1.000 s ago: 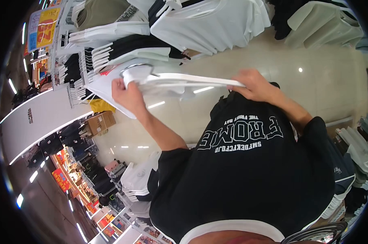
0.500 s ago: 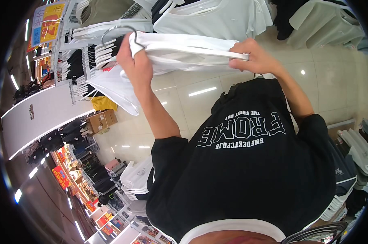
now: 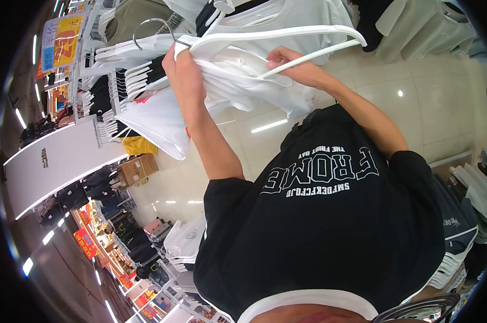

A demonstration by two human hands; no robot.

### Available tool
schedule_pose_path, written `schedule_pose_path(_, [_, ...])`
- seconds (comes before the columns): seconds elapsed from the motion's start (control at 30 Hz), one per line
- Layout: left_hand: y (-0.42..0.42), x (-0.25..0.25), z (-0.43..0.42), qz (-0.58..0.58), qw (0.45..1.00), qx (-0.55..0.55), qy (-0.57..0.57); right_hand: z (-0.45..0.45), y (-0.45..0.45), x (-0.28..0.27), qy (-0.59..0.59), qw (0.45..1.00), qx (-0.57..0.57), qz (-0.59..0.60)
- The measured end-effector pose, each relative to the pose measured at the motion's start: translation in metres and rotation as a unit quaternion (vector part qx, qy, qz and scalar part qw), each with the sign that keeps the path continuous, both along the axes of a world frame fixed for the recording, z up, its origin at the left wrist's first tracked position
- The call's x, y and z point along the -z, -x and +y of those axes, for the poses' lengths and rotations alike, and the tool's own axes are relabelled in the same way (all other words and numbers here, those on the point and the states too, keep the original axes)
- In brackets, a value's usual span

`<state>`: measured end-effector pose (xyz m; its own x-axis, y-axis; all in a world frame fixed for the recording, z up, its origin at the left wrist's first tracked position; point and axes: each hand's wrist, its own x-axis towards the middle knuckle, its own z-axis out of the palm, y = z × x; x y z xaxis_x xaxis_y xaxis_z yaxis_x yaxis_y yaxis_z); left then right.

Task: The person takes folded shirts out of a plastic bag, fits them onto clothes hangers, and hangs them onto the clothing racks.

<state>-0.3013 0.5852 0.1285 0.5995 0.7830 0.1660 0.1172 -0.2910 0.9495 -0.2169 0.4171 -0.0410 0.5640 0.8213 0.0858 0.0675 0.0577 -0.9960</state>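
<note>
A white clothes hanger [image 3: 286, 33] with a metal hook lies across my view, its right end bare of cloth. My left hand [image 3: 188, 78] is closed around the hanger's neck just below the hook, with white cloth bunched there. Below the hanger droops a white shirt [image 3: 238, 81], gathered in folds. My right hand [image 3: 297, 67] is at the shirt's right part, fingers curled and pinching its cloth. The hanger's lower bar crosses in front of this hand, and some fingertips are hidden.
White and dark shirts on hangers [image 3: 141, 81] fill a rack at the left. Another white shirt [image 3: 286, 13] hangs ahead, grey-green shirts [image 3: 426, 27] at the far right. A price sign [image 3: 63, 43] stands upper left. A cardboard box [image 3: 138, 169] rests on the tiled floor [image 3: 383, 107].
The hanger's right end has come out of the white shirt and now points right, uncovered. My right hand has moved left, and the cloth has dropped into looser folds. My left hand stays nearly still.
</note>
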Motion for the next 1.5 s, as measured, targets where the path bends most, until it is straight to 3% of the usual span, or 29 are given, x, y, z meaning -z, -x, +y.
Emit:
schedule_pose_path(0.17, [0.005,0.003,0.015,-0.046,0.998,-0.03,0.043,0.016,-0.021,0.02,0.067,0.993,-0.03,-0.096])
schedule_pose_path(0.3, [0.025,0.0,0.037,-0.06,0.993,-0.006,0.104,0.005,-0.065,0.012,0.029,0.996,0.083,-0.032])
schedule_pose_path(0.4, [0.037,0.012,0.054,-0.06,0.987,0.013,0.149,-0.006,-0.088,-0.029,-0.013,0.988,0.155,-0.015])
schedule_pose_path(0.5, [0.043,0.026,0.064,-0.066,0.976,0.015,0.207,-0.019,-0.088,-0.079,-0.031,0.993,0.108,-0.023])
schedule_pose_path(0.57, [0.047,0.03,0.065,-0.07,0.971,0.004,0.23,-0.017,-0.091,-0.082,-0.044,0.992,0.117,0.016])
schedule_pose_path(0.63, [0.05,0.034,0.07,-0.072,0.97,0.022,0.23,-0.012,-0.09,-0.088,-0.098,0.988,0.122,0.004])
schedule_pose_path(0.77, [0.051,0.043,0.076,-0.078,0.97,0.037,0.229,-0.013,-0.094,-0.092,-0.069,0.99,0.114,0.056])
schedule_pose_path(0.87, [0.051,0.047,0.078,-0.072,0.97,0.046,0.23,-0.009,-0.098,-0.087,-0.111,0.984,0.107,0.094])
schedule_pose_path(1.07, [0.049,0.049,0.076,-0.076,0.97,0.043,0.228,-0.02,-0.108,-0.095,-0.088,0.99,0.085,0.066])
schedule_pose_path(1.17, [0.05,0.04,0.068,-0.091,0.976,0.054,0.189,-0.026,-0.123,-0.088,-0.121,0.974,0.02,0.19])
schedule_pose_path(1.27, [0.062,0.03,0.074,-0.118,0.979,0.1,0.133,-0.03,-0.101,-0.131,-0.139,0.956,0.063,0.252])
schedule_pose_path(1.37, [0.075,0.015,0.079,-0.126,0.97,0.168,0.12,-0.043,-0.118,-0.133,-0.151,0.971,-0.023,0.184])
schedule_pose_path(1.47, [0.077,0.002,0.07,-0.122,0.977,0.145,0.1,-0.048,-0.119,-0.146,-0.12,0.991,0.033,0.043])
schedule_pose_path(1.5, [0.077,-0.002,0.068,-0.12,0.978,0.14,0.095,-0.049,-0.116,-0.149,-0.104,0.989,0.081,-0.062])
